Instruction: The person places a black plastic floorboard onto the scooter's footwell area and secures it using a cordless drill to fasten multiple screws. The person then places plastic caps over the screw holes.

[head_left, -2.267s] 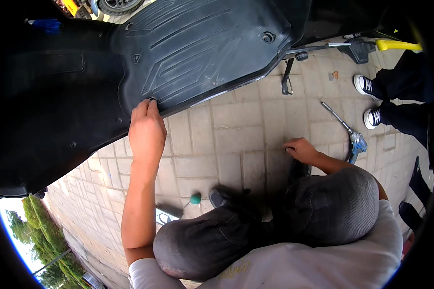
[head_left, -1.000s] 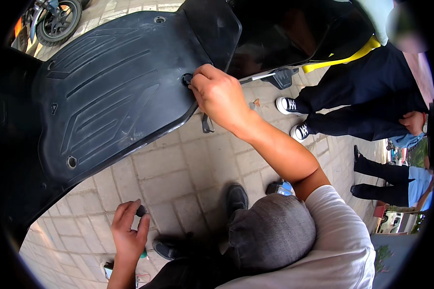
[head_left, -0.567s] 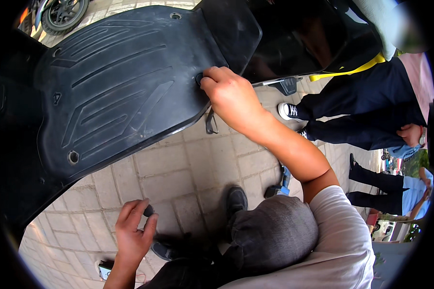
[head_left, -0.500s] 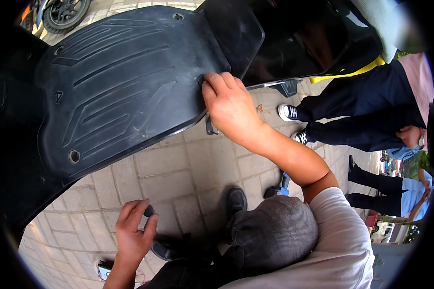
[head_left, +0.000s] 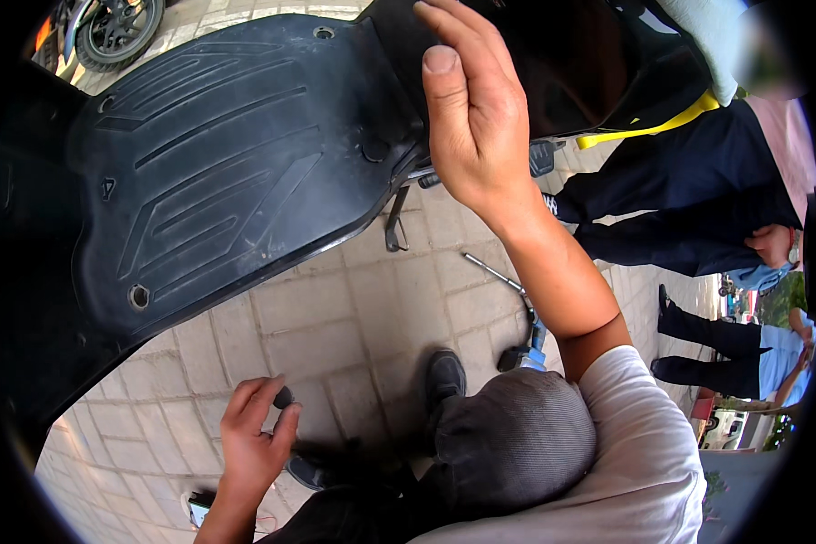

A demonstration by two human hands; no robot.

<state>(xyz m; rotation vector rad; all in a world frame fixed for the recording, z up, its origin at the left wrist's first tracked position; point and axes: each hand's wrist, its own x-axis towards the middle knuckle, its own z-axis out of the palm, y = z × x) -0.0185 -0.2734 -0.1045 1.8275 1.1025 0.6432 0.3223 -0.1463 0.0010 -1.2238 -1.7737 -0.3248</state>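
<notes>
A scooter's black ridged footboard spans the upper left. My right hand is raised by its rear right corner, in front of the glossy black body panel. Its fingers are stretched out and nothing shows in them. Beside it, a round black plug appears to sit in the footboard. Fixing holes show at the near left corner and the far edge. Low over the paving, my left hand pinches a small round black cap between thumb and fingers.
A blue power tool with a long metal shaft lies on the paving. A side stand hangs below the footboard. People in dark trousers stand at right. A small device lies near my left forearm.
My right hand has lifted off the footboard's rear right corner and moved up and right, its fingers straightening. The plug spot and the tool's shaft now show. My left hand has barely moved.
</notes>
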